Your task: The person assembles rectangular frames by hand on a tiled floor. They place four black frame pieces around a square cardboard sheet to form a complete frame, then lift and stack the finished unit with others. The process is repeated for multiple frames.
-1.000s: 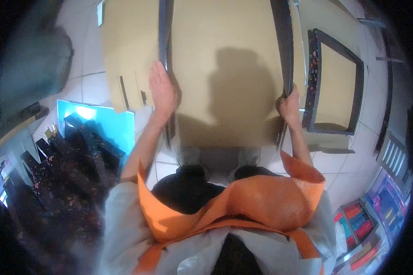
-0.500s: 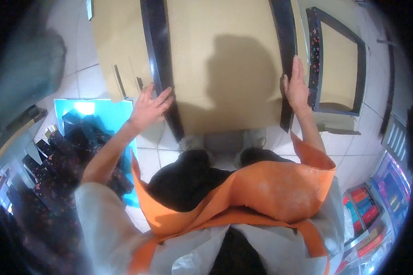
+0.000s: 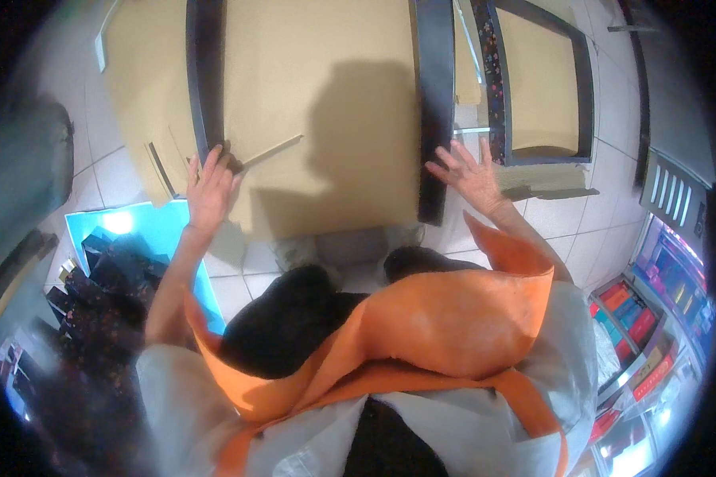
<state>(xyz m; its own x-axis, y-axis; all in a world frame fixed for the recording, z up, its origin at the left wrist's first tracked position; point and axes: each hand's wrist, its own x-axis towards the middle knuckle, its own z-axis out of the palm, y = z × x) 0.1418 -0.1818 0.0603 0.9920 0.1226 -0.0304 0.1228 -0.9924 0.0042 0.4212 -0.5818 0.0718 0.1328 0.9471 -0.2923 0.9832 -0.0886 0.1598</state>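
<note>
A large tan board [image 3: 326, 183] lies in front of me, with a long dark strip along each side. My left hand [image 3: 211, 195] is closed at the near end of the left dark strip [image 3: 207, 71]. A thin pale sliver [image 3: 274, 149] slants over the board beside those fingers; whether it is part of the strip I cannot tell. My right hand [image 3: 473, 175] has its fingers spread, with the fingertips at the outer edge of the right dark strip [image 3: 435, 103]. That strip reaches down to the board's near corner.
A dark-framed tan panel [image 3: 542, 87] with a flowered side lies at the right. Dark flowered pieces [image 3: 95, 318] are heaped by a bright blue sheet [image 3: 155, 230] at lower left. A rack of colourful packages [image 3: 624, 314] stands at lower right. Light tiles [image 3: 565, 211] cover the floor.
My view has shifted, so the board sits further left. The left strip's near end no longer lies along the board's lower edge, and the pale sliver shows. My right fingers have spread.
</note>
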